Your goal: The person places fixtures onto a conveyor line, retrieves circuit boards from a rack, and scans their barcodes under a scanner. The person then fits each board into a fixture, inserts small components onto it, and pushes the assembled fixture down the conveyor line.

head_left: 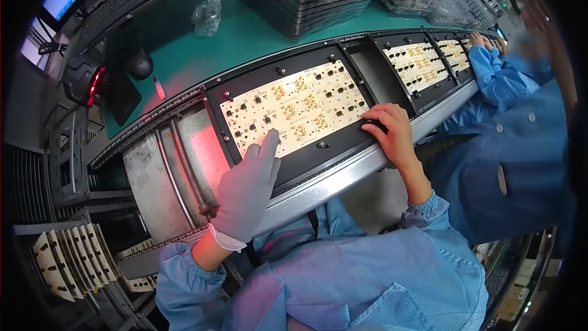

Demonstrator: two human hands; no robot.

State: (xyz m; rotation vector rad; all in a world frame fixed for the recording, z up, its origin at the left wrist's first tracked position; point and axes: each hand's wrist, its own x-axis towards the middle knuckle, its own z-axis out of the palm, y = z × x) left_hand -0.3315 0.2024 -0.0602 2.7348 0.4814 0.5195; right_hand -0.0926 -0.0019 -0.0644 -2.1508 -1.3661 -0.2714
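A pale circuit board (334, 124) with small black and orange components lies in a black carrier frame (300, 158) on the conveyor. My left hand (248, 187) wears a light grey glove; its index finger stretches onto the board's lower left part, near a black component (267, 120). Nothing shows held in it. My right hand (395, 133) is bare and sits at the board's lower right corner, over the frame. Its thumb and curled fingers close around a small dark part (375, 124), and I cannot tell what that is.
More framed boards (416, 66) lie farther right, where a co-worker's hand (479, 41) rests. Stacked black trays (306, 0), crumpled clear plastic (207, 13) and a mouse (141, 63) are on the green table. A scanner (82, 83) glows red at left. A rack of boards (76, 260) stands lower left.
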